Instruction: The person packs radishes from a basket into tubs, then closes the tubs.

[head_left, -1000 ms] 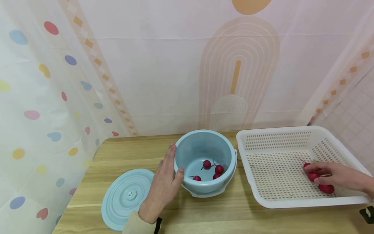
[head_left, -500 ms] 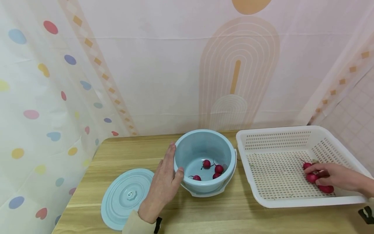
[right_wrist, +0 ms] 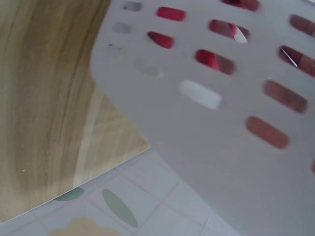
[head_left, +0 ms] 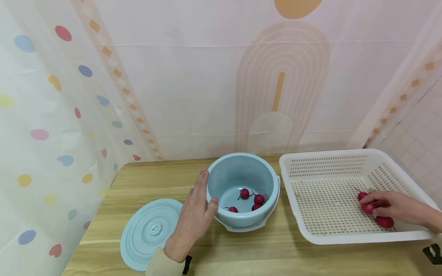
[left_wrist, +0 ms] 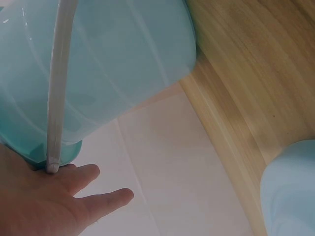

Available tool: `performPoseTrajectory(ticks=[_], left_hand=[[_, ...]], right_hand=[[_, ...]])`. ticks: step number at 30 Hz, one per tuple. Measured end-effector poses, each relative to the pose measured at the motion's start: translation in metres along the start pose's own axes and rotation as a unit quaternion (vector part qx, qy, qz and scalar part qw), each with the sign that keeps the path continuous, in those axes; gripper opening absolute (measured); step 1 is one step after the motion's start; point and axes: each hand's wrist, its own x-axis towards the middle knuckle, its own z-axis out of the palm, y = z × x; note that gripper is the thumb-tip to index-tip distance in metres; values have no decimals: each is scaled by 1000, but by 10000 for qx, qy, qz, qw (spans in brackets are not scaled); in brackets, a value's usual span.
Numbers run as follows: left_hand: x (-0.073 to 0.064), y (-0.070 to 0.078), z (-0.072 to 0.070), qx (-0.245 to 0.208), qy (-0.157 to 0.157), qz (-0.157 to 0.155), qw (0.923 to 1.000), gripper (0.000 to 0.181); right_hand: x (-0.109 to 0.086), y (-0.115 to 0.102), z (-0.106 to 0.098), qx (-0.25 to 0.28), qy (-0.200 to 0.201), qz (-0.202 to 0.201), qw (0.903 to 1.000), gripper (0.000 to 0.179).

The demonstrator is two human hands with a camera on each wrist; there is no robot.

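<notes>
My left hand (head_left: 193,214) rests against the left side of a light blue bucket (head_left: 238,174), its fingers straight along the rim. In the left wrist view, two fingertips (left_wrist: 115,197) extend past the bucket's rim, beside the pale handle (left_wrist: 56,98). Several red radishes (head_left: 259,199) lie inside on the bottom. Over at the right, my right hand (head_left: 397,207) reaches into a white slotted basket (head_left: 328,240) and pinches a radish (head_left: 368,208) between thumb and fingers. One radish (head_left: 363,195) lies just behind it and another (head_left: 385,222) in front, below the thumb.
A round blue lid (head_left: 141,234) lies on the wooden table (head_left: 269,253), left of the bucket and partly behind the left forearm. A patterned curtain (head_left: 193,96) hangs along the table's back. The basket's slotted wall (right_wrist: 206,147) fills much of the right wrist view.
My right hand's fingers have drawn in around the middle radish, which has shifted slightly left. The left hand and the bucket stay in place.
</notes>
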Motion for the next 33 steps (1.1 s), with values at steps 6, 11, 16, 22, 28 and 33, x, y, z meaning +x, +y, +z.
performPoseTrajectory(ticks=[6, 11, 16, 22, 28, 33], left_hand=[[-1, 1, 0, -22, -1, 2, 10000, 72], [-2, 1, -1, -39, 5, -21, 10000, 73], [-2, 2, -1, -47, -20, -52, 10000, 73], [-2, 3, -1, -12, -32, -46, 10000, 72], [0, 3, -2, 12, -17, -19, 10000, 72], [0, 4, -4, 15, -64, -68, 10000, 72]], right_hand=[[-4, -11, -5, 75, 326, 384, 9987, 21], [-6, -18, -7, 347, 842, -321, 9953, 31], [-9, -26, -5, 618, 1223, -622, 9886, 40], [-14, -42, -2, 637, 1602, -121, 9849, 31], [-15, -58, 2, 607, 1822, 278, 9810, 26], [-14, -71, 4, 563, 1974, 359, 9780, 29]])
